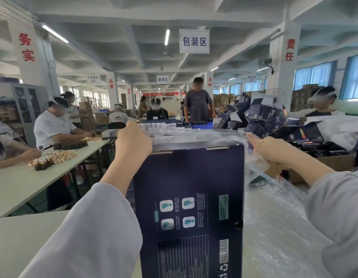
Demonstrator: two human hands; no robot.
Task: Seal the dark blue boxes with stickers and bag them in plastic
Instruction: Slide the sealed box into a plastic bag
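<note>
A tall dark blue box (pixel 190 181) stands upright right in front of me, its printed back panel with icons, a table and barcodes facing me. My left hand (pixel 133 141) grips the box's top left corner, fingers curled over the far edge. My right hand (pixel 264 148) pinches clear plastic film (pixel 256 163) beside the box's top right corner. More clear plastic (pixel 278 213) lies crumpled to the right of the box and spreads behind its top. I cannot see a sticker on the box.
A pile of flat dark blue boxes (pixel 262 115) sits at the back right, above a cardboard carton (pixel 332 163) of dark items. A blue tray (pixel 202 124) stands behind. People work at the white table (pixel 17 181) to the left with small bottles (pixel 70 145).
</note>
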